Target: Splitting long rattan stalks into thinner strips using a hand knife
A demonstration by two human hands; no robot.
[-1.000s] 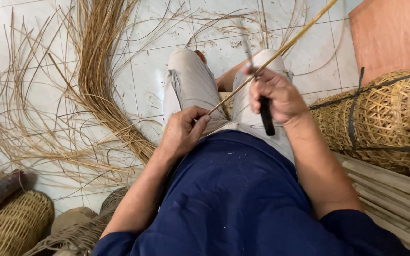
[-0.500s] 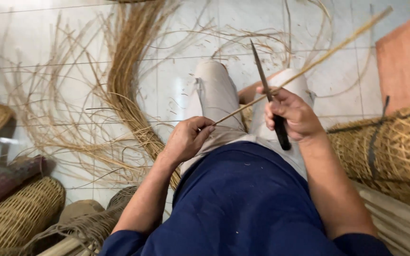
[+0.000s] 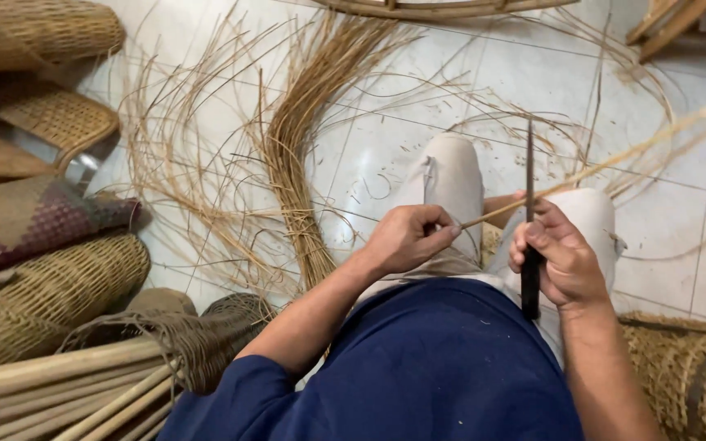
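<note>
hands: 2, left hand (image 3: 406,237) and right hand (image 3: 561,261) | knife (image 3: 529,220): 1, in right grip | rattan strip (image 3: 606,163): 1, pinched by left, crossing the blade | loose strand bundle (image 3: 300,155): 1, left of both grips

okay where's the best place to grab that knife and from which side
By the black handle, from its lower end near the person's body. The knife stands nearly upright with the thin blade pointing away, crossing the cane. The right hand already wraps the handle; the blade looks too sharp to hold.
</note>
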